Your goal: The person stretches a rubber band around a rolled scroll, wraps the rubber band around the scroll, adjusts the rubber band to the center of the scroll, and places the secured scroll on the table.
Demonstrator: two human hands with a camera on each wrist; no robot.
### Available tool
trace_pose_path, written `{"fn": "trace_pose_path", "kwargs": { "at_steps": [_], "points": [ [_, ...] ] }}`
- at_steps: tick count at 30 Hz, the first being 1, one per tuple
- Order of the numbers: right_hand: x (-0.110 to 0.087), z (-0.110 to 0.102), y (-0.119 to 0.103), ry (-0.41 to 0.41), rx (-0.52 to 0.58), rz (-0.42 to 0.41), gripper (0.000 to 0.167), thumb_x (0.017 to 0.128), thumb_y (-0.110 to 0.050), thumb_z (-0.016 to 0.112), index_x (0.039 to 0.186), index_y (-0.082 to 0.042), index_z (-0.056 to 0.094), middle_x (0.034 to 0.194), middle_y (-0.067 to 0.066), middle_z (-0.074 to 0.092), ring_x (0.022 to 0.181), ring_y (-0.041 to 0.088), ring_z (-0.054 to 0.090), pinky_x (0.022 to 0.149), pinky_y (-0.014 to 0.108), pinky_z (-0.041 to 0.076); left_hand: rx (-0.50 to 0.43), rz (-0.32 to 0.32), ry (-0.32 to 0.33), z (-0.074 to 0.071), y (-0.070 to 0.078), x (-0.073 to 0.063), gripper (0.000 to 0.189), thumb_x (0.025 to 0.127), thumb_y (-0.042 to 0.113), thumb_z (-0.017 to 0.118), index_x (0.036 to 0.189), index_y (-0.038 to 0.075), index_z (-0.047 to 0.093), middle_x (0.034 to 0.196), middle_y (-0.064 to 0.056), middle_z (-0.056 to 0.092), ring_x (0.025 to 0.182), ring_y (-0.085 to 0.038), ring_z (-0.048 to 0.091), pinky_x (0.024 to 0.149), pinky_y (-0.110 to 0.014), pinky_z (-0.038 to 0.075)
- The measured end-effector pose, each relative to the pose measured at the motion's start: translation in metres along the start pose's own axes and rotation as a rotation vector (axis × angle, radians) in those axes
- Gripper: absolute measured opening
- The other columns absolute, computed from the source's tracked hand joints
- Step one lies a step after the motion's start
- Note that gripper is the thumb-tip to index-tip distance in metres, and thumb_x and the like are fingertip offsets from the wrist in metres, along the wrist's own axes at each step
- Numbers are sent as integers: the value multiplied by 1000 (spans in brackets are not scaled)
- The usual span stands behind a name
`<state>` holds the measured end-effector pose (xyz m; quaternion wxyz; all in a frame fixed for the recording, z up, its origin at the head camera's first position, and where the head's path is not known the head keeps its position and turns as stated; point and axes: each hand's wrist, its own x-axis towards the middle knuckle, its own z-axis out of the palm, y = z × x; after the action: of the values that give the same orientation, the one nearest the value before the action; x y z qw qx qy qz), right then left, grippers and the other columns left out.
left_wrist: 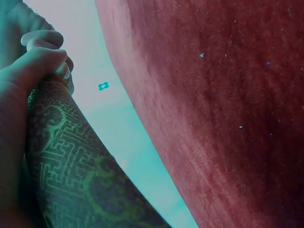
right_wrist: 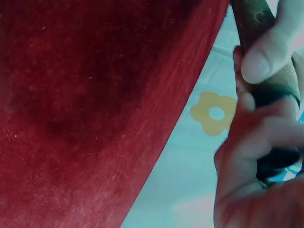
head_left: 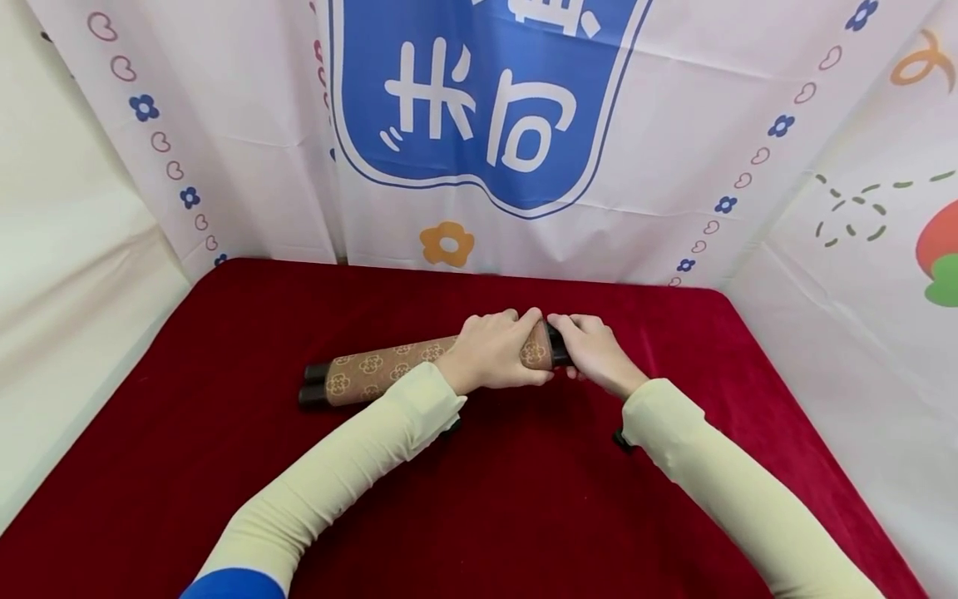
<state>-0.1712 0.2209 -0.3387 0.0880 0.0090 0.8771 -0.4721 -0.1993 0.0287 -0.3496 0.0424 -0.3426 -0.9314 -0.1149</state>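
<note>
A brown scroll (head_left: 374, 370) with gold brocade patterning lies at a slight slant between my hands, its right end higher in the head view. Two black knobs (head_left: 314, 385) stick out side by side at its left end. My left hand (head_left: 494, 349) grips the scroll right of its middle, thumb on the near side. At the right end, my right hand (head_left: 595, 349) grips the black end piece (head_left: 557, 345), the two hands close together. In the right wrist view, the black end (right_wrist: 275, 95) shows between the fingers. The left wrist view has the patterned cloth (left_wrist: 71, 156) running beneath the hand.
Dark red velvet covers the table (head_left: 524, 499). A white printed curtain (head_left: 277, 183) with a blue badge stands along the back edge, and more white cloth (head_left: 846, 274) hangs on the right side. Small dark pieces show beneath both sleeve cuffs.
</note>
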Motion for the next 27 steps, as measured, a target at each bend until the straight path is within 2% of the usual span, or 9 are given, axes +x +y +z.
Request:
{"fn": "trace_pose_path", "kwargs": {
  "at_steps": [5,9,14,17,21,24,27],
  "points": [
    [2,4,5,68,-79,-22,55,107,-57,42,92,-9,64,57,1,56,51,18,55,57,31,48,45,-7,23,-4,8,7,81,76,71,77,135,20,54,105,-1,67,88,-19,69,71,-41,59],
    [2,8,9,91,-99,-23,56,108,-55,40,89,-9,64,60,1,59,53,18,58,57,31,50,15,14,3,-5,17,13,84,77,68,79,138,17,54,116,-1,67,94,-19,71,75,-42,60],
    [1,14,14,104,-109,-41,53,109,-48,35,86,-8,62,64,2,59,55,19,58,58,31,50,-53,6,-51,2,21,18,68,78,54,84,125,17,52,102,2,67,84,-18,68,66,-38,56],
    [1,17,17,114,-124,-74,55,110,-49,33,86,-9,62,67,3,60,56,20,58,58,32,51,-55,-12,-58,7,19,17,63,77,51,85,119,18,52,96,4,66,79,-16,67,63,-37,54],
    [0,17,22,138,-119,-96,54,111,-48,35,86,-10,64,69,5,61,56,21,59,57,33,53,-32,-5,-58,10,13,12,60,77,55,82,117,19,56,97,4,67,82,-17,67,68,-41,55],
    [-1,16,26,155,-102,-81,52,110,-48,37,87,-10,64,73,7,61,57,21,60,57,34,54,0,-15,-86,10,4,5,61,77,60,81,116,19,60,98,3,69,85,-19,68,71,-44,56],
    [-1,13,29,175,-91,-48,53,109,-49,37,87,-10,64,76,8,61,58,20,60,58,33,55,53,-57,-134,7,-6,-5,63,76,63,81,115,18,62,97,2,70,85,-21,70,72,-45,56]
  ]
}}
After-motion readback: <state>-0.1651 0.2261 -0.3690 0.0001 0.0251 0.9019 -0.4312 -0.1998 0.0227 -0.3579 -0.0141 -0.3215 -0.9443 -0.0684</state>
